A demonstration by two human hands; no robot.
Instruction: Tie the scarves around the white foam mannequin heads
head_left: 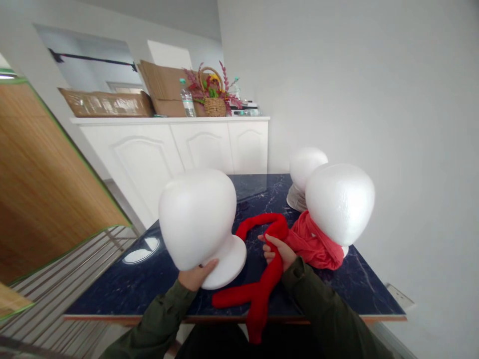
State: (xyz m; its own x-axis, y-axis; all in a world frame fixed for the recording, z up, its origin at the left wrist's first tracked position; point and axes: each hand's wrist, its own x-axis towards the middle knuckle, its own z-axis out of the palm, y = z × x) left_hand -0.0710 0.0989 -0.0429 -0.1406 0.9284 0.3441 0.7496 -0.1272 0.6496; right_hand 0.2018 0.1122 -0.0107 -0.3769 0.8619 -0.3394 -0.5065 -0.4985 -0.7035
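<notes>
left hand [196, 276] is grasping a foam mannequin head [196, 219] by its base — right hand [275, 252] is clenching a red knit scarf [267, 276] — coral scarf [314, 244] is wrapping a 2nd head [340, 204]

A bright red scarf [270, 269] sits at six o'clock on a navy tabletop [123, 289] veined with white marble. At four o'clock, a coral-pink scarf [314, 244] circles a plain white foam head [340, 204]; olive-green sleeves [157, 319] enter at seven.
</notes>
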